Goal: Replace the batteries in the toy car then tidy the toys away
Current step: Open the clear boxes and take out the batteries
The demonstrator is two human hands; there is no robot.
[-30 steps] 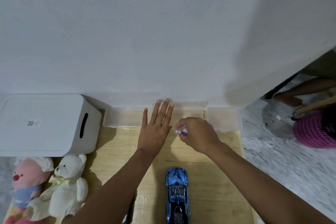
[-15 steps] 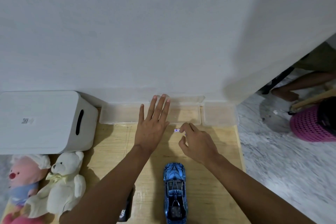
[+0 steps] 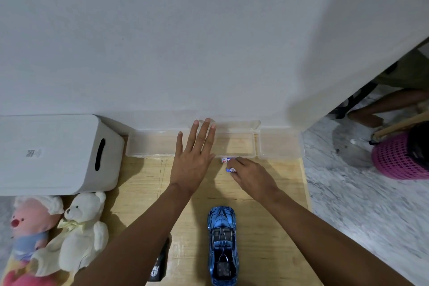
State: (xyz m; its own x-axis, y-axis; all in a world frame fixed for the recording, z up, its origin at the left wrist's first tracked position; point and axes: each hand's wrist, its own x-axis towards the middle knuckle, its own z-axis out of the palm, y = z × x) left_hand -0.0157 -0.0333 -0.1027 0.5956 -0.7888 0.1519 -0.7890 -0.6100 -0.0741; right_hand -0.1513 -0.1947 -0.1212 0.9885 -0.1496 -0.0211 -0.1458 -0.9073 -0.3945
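Blue car (image 3: 222,239), two small batteries, two plush toys.
The glossy car lies lengthwise at near centre, nose pointing far, apart from the batteries. Beyond it, a white-and-blue battery (image 3: 224,160) lies flat on its side. A second battery (image 3: 229,170), just nearer and beside the first, is pinched at the fingertips of the right hand (image 3: 253,176). At the near left, a white bear (image 3: 81,234) slumps against a pink plush (image 3: 27,227), the two touching.

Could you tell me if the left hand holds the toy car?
No, the left hand is spread open, well apart from the toy car.
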